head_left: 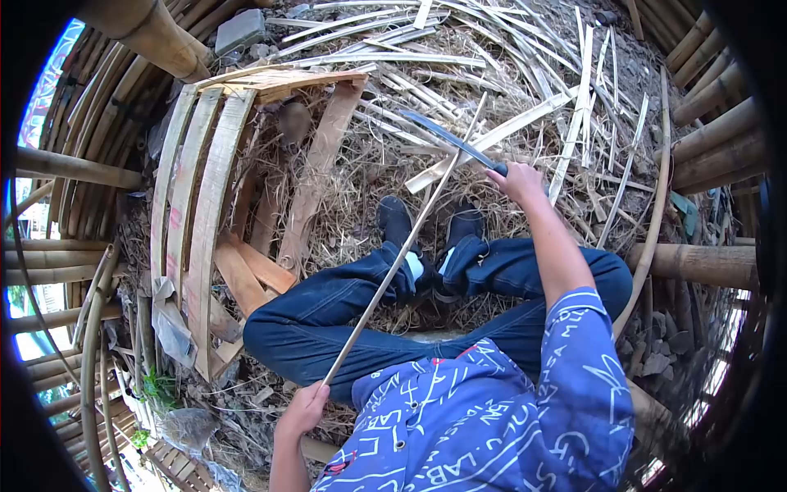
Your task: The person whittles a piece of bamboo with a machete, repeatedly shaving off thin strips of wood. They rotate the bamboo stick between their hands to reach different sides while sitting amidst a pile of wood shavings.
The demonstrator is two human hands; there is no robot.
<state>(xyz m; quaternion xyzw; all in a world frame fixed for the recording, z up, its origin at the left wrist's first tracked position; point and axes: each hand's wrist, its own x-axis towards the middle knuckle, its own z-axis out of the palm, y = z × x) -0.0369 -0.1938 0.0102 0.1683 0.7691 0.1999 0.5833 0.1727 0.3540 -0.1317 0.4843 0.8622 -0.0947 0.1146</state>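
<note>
I sit cross-legged on the ground in blue jeans and a blue printed shirt. My left hand (304,408) grips the near end of a long thin bamboo strip (402,254) that runs up and away over my legs. My right hand (520,181) is closed on the handle of a long dark knife (447,138). The blade lies against the strip near its far end. Black shoes (430,221) rest on straw under the strip.
A wooden pallet frame (205,205) lies at my left. Loose bamboo strips and shavings (459,57) cover the ground ahead. Thick bamboo poles (705,262) lie at right and stand stacked at left (74,168). A stone (239,31) sits at the far left.
</note>
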